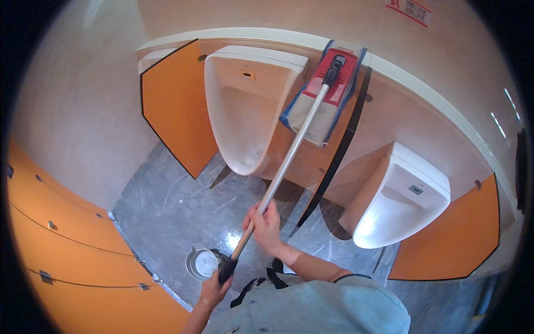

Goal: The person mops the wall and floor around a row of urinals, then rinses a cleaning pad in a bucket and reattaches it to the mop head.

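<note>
At the lower edge of the frame, left of the pale blue shirt (pixel 300 312), the left hand (pixel 212 290) is closed around the black end grip (pixel 227 270) of a flat mop. A grey bucket (pixel 191 264) stands on the floor (pixel 167 195) just left of that grip.

Farther up, at lower centre, the right hand (pixel 266 225) wraps the bare metal pole (pixel 292 149). The pole looks stiff and fairly light, though smooth enough to slip in a wet palm; the black end probably gives surer purchase. With both hands on the lower part of the pole, the raised head should feel top-heavy; sliding the right hand higher would likely steady it.

The mop's head is at upper centre, between the left urinal (pixel 243 111) and a dark-edged partition (pixel 349 131). Its red plate (pixel 346 69) looks rigid, the blue-edged pad (pixel 305 114) soft and floppy, heavier if damp. Its far end overlaps the white ledge (pixel 389 69); whether they touch, I cannot tell.
</note>
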Action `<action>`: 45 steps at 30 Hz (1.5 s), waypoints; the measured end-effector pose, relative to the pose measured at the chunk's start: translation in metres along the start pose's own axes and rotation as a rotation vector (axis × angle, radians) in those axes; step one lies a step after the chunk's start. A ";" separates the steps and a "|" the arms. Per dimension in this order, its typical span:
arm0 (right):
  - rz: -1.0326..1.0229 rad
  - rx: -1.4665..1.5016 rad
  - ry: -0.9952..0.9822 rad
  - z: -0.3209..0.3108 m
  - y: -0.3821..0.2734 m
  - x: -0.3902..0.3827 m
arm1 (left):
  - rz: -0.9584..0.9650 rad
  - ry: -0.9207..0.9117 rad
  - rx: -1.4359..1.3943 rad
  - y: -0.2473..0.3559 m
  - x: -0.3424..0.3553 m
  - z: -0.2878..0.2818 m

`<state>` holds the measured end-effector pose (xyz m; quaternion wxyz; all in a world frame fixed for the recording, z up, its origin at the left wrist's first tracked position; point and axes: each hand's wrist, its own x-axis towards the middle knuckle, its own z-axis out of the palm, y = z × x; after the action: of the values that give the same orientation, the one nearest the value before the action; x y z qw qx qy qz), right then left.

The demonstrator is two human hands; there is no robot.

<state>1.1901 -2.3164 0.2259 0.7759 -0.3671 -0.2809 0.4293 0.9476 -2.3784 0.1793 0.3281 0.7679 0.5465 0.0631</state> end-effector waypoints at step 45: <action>0.219 -0.291 0.762 -0.023 0.211 0.240 | 0.038 -0.124 0.151 -0.063 0.293 -0.044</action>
<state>1.2239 -2.0380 0.0706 0.7141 -0.6330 0.0092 0.2986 0.9927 -2.0893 0.1006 0.3014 0.8030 0.5137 -0.0196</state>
